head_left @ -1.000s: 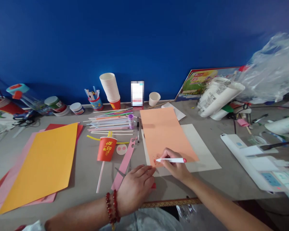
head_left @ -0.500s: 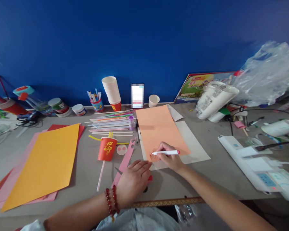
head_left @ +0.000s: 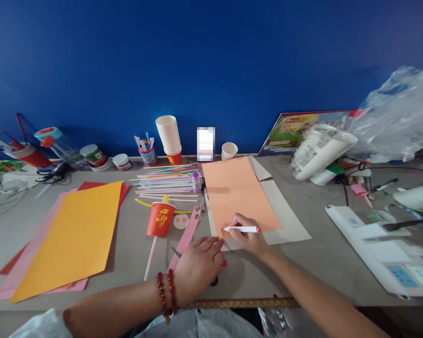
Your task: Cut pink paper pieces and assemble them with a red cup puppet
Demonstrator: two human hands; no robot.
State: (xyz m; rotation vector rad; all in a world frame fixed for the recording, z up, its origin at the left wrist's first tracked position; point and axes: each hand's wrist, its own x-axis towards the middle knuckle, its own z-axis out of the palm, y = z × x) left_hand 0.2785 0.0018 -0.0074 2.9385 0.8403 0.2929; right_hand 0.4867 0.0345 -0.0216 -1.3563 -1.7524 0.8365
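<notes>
My right hand (head_left: pixel 247 237) grips a white marker (head_left: pixel 245 229) with a red end, its tip on the lower left of the orange paper (head_left: pixel 238 192). Small red curved lines (head_left: pixel 223 229) are drawn there. My left hand (head_left: pixel 201 260) lies flat, palm down, fingertips at the paper's bottom edge. Partly under that hand are scissors (head_left: pixel 175 251), a pink paper strip (head_left: pixel 187 232) with cut-out holes, and a small red item (head_left: pixel 224 263). Left of them lie a white disc with two pink spots (head_left: pixel 181 221) and a red paper cup (head_left: pixel 160 219) with straws attached.
White paper (head_left: pixel 289 220) lies beneath the orange sheet. Colored straws (head_left: pixel 165 184), a glue stick (head_left: pixel 196 182), stacked paper cups (head_left: pixel 168 135) and a phone (head_left: pixel 206 144) stand or lie behind. Yellow paper (head_left: pixel 70 239) is at left; a power strip (head_left: pixel 363 249) sits at right.
The red drawing has gained strokes beside the first loop as the marker tip moved slightly. My left hand stays by the paper's edge. The whole view has shifted a little.
</notes>
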